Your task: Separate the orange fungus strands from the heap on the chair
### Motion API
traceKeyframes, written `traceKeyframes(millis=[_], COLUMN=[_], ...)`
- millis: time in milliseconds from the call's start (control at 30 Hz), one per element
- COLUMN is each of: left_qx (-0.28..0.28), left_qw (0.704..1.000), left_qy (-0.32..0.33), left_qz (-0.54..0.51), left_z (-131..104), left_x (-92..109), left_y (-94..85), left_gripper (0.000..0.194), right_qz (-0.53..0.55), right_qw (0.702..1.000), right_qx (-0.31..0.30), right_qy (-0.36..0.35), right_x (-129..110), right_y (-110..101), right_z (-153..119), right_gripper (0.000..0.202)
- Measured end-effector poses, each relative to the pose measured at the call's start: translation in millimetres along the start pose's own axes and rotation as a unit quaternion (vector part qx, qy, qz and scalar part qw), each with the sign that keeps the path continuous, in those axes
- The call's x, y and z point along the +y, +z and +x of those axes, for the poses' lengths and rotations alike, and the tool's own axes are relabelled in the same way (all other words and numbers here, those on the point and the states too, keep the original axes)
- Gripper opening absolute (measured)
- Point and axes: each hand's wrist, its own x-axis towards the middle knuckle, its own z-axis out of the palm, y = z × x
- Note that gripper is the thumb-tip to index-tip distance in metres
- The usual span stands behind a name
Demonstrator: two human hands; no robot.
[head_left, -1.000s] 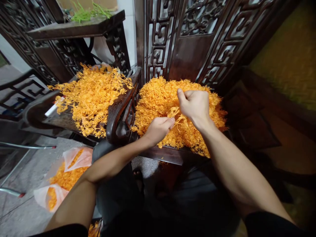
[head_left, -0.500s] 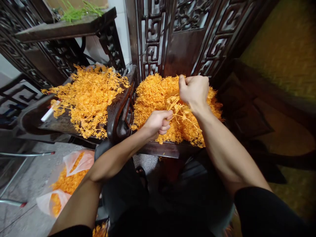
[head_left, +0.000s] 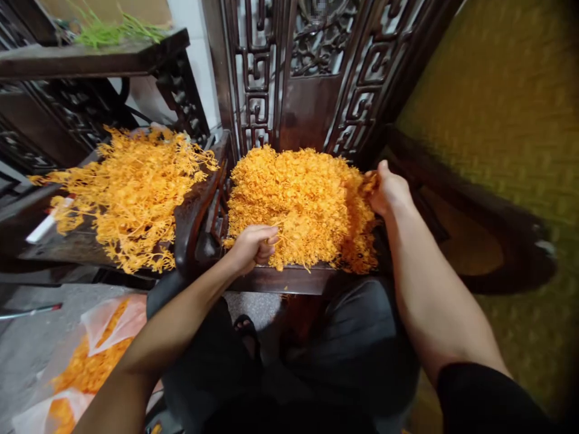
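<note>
On the seat of a dark carved wooden chair lies a big heap of small orange plastic flower pieces point(head_left: 289, 187). My left hand point(head_left: 256, 247) is closed at the heap's front edge, pinching the thin stems of an orange plastic sprig point(head_left: 289, 232). The sprig's branches spread over the heap and blend into it. At the heap's right edge is my right hand point(head_left: 391, 190), thumb up, with orange flower pieces point(head_left: 371, 181) between its thumb and fingers. Its fingers are partly hidden.
To the left, a looser pile of orange branched sprigs point(head_left: 140, 193) covers a wooden surface beside a white stick point(head_left: 47, 223). A plastic bag point(head_left: 106, 328) with orange pieces stands on the floor. Green stems point(head_left: 120, 33) lie on a raised ledge. The chair's armrest point(head_left: 194, 223) divides the piles.
My right hand has moved away from the left hand, to the right edge of the heap. My left hand keeps its pinch on the stems. The view has shifted to the right.
</note>
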Motion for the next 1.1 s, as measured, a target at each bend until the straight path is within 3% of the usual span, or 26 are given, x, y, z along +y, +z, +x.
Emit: traceKeyframes(millis=[100,200,333,400,467,533,633,700,833,967,1033,1100], left_qx=[0.006,0.015,0.039,0.069,0.082,0.074,0.065,0.060,0.054,0.058,0.063,0.082], left_qw=[1.000,0.999,0.995,0.982,0.953,0.913,0.857,0.823,0.783,0.803,0.815,0.822], left_qy=[0.016,0.038,0.070,0.102,0.150,0.207,0.273,0.299,0.317,0.293,0.283,0.283], left_qz=[0.012,0.017,0.064,0.145,0.250,0.343,0.433,0.479,0.533,0.517,0.502,0.487], left_z=[4.0,5.0,7.6,7.6,5.9,3.1,0.1,-0.6,-2.4,-8.2,-9.6,-8.1], left_x=[-6.5,-8.7,-8.4,-8.7,-9.0,-8.9,-8.3,-8.1,-9.8,-12.3,-12.1,-10.6], left_y=[1.8,0.6,1.4,4.2,8.0,12.0,16.9,19.0,21.8,21.9,20.6,19.6], left_gripper=[0.043,0.043,0.045,0.049,0.053,0.054,0.052,0.050,0.049,0.052,0.052,0.051], right_qz=[0.113,0.141,0.034,-0.026,-0.040,-0.004,0.059,0.066,0.060,0.112,0.188,0.268], right_qw=[0.982,0.970,0.992,0.996,0.996,0.994,0.955,0.936,0.963,0.993,0.980,0.959], right_qx=[-0.046,-0.054,0.038,0.082,0.072,-0.019,-0.245,-0.306,-0.244,-0.039,0.042,0.009], right_qy=[0.145,0.189,0.119,0.039,-0.042,-0.106,-0.155,-0.161,-0.097,-0.003,0.046,0.090], right_x=[16.2,29.0,32.0,16.2,-13.6,-51.2,-100.5,-118.0,-117.0,-92.2,-80.4,-74.0], right_y=[-11.4,-23.3,-25.0,-19.7,-11.1,-0.4,17.5,29.5,45.3,36.0,24.7,16.7], right_z=[-6.5,-11.5,-13.2,-18.5,-31.4,-51.7,-86.3,-102.8,-101.5,-62.8,-46.8,-42.7], right_gripper=[0.043,0.040,0.043,0.041,0.040,0.043,0.058,0.064,0.031,0.025,0.019,0.018])
